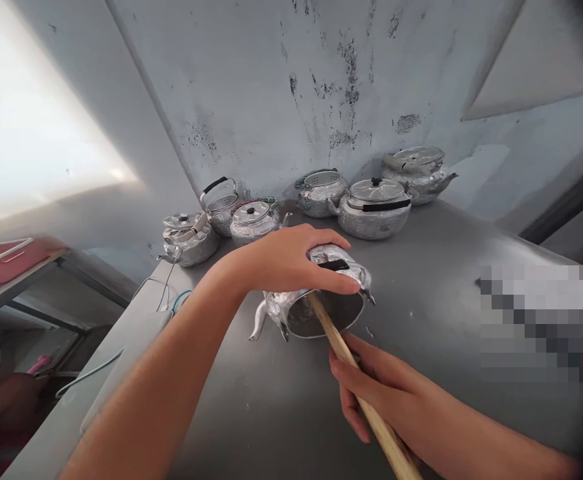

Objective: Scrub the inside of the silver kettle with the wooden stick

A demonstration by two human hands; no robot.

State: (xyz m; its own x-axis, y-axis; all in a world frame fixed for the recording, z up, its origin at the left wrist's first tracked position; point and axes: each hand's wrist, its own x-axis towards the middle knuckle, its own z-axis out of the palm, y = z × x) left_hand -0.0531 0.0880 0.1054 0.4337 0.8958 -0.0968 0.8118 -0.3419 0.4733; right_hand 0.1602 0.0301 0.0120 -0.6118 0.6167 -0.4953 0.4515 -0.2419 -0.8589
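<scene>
Kettle (pixel 346 310) is tipped at the middle of the worktop (pixel 241 420), its mouth turned to the near edge, apparently so the inside can be reached. At the far left corner, three kettles (pixel 191 250) are gathered. The tipped one is clasped from above by the left hand (pixel 294 257), probably for steadiness. A wooden stick (pixel 335 339), put into the mouth, is gripped by the right hand (pixel 369 380). Along the back edge, three more kettles (pixel 374 220) are stood, perhaps out of the way.

Kettle (pixel 347 312): glossy, crinkled silvery metal is seen | stick (pixel 339 343): bare, smooth-looking wood is seen | tabletop (pixel 251 413): smooth, low-sheen finish is shown | wall (pixel 251 100): matt surface is roughened by dark patches
</scene>
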